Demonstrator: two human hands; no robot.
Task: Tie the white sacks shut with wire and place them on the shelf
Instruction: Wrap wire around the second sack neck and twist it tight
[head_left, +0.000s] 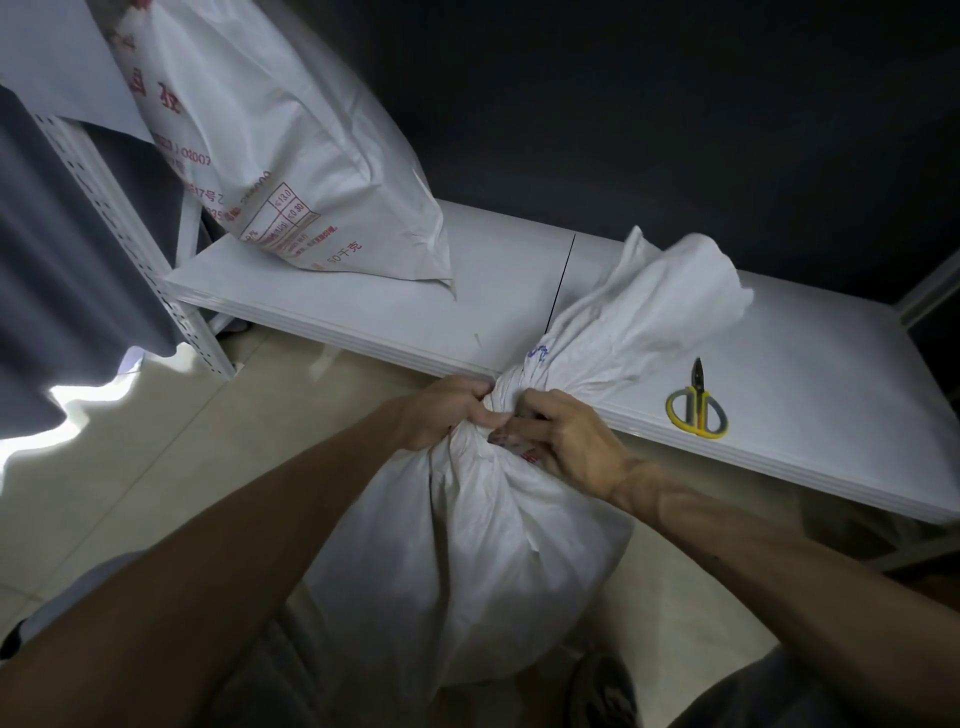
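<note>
Bare left hand (441, 410), bare right hand (566, 441), grey trousers (753, 696), dark shoe (602, 691)

The leaning white sack (291, 156) bears red print: "50千克", and "13.0" and "0.30" in a small grid.

The sack (467, 545) at six o'clock looks like matt, creased woven plastic; the shelf (779, 415) smooth painted metal; scissors (697, 408) with glossy plastic handles.
</note>
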